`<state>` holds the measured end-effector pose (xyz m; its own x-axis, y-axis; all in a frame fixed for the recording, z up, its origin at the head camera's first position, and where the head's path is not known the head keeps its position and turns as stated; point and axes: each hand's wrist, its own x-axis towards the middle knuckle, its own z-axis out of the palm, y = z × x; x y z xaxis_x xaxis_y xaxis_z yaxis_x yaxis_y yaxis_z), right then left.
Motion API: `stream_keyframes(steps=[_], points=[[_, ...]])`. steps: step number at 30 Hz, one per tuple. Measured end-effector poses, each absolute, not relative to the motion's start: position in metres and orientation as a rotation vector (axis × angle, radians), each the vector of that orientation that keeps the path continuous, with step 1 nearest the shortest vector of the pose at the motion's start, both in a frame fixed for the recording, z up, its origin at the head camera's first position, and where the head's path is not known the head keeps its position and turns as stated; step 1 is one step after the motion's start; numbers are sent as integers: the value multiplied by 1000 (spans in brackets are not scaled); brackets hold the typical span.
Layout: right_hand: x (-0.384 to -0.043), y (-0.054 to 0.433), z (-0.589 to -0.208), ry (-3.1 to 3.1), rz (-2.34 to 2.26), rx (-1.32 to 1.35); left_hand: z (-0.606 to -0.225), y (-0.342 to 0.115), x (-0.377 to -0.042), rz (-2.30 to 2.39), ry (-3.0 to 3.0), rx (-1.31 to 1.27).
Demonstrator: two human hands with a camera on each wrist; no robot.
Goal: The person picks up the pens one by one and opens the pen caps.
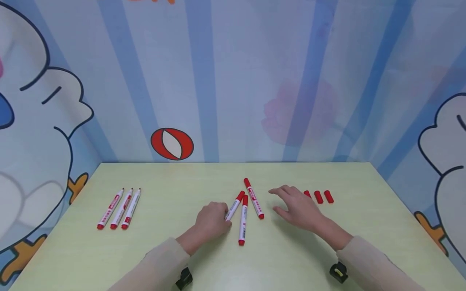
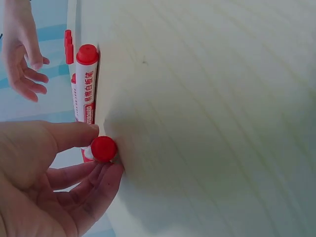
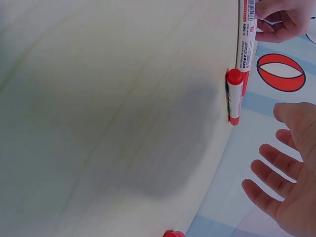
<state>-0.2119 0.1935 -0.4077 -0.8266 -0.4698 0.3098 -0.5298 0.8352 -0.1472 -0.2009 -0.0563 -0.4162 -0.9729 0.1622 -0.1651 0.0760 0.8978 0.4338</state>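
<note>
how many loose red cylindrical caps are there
3 loose red cylindrical caps in a row on the right; the leftmost is partly behind the right hand, which may hide more.

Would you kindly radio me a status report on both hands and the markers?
Left hand pinching a red-capped whiteboard marker. Right hand open, empty. Possible snag: two more red-capped markers close to the pinched one.

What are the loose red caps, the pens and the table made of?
Loose red caps: probably plastic, smooth-looking and one solid, even colour. Pens: likely plastic too, their white sides smooth and crisply printed. Table: pale, with faint streaks like wood grain; maybe wood, maybe a printed coating.
</note>
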Motion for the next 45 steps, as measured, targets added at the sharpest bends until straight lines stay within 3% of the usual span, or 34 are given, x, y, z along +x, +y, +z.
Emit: stream_keyframes(steps=[29, 45], points=[[-211, 182, -415, -2775, 296, 780, -413, -100, -213, 681, 2901, 156], [-211, 178, -405, -2773, 284, 827, -387, -109, -202, 528, 2978, 389]])
